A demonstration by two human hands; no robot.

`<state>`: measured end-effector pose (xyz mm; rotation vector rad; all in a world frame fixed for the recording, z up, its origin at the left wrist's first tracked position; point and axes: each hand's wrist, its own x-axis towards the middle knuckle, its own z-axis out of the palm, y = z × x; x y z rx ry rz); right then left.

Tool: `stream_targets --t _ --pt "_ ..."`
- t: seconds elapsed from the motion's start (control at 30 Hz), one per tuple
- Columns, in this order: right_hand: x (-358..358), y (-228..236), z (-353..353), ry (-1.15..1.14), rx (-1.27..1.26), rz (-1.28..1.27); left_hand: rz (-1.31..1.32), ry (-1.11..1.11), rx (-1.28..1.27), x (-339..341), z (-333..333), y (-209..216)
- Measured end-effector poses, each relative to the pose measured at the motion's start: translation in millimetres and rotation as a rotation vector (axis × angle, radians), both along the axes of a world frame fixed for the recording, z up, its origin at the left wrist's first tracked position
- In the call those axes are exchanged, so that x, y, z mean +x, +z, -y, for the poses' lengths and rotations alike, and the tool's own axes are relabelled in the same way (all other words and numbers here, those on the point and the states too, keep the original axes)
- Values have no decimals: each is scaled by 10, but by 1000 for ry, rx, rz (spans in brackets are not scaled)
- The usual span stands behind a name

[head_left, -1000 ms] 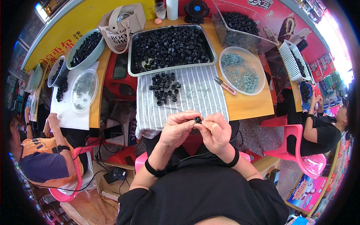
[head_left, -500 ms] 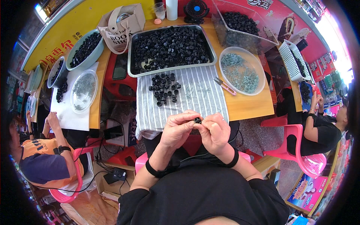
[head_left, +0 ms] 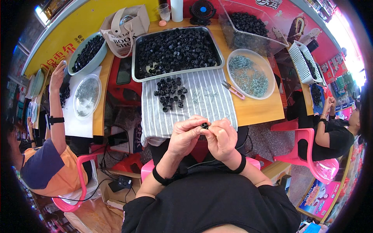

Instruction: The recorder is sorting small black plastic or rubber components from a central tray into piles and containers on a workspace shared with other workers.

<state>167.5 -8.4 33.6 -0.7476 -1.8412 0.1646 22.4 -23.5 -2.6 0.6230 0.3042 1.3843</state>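
Observation:
Between my fingertips, just off the table's front edge, is a small round black plastic part. My left hand pinches it from the left side. My right hand is closed against its other side, with thumb and forefinger meeting at the part; whether a smaller piece sits in those fingers is hidden. Ahead of my hands, a grey striped cloth carries a loose cluster of similar black parts and a few thin metal pieces.
Behind the cloth stands a metal tray heaped with black parts. To its right are pink-handled snips, a round tub of small metal pieces and a clear bin. Co-workers sit at left and right.
My hands stay almost in place, still gripping the black part, with only slight finger movement. The co-worker at left has raised an arm toward the bowls of black parts.

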Motion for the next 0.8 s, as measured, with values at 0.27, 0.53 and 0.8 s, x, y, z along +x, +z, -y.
stream_targets --t 0.27,0.53,0.8 --pt "-8 -10 -48 6 -63 -86 -22 32 -36 61 55 28" --pt "8 2 -97 20 -69 -137 -146 115 -29 153 127 124" --pt "24 -36 -115 33 -138 -173 -237 151 -2 154 96 153"
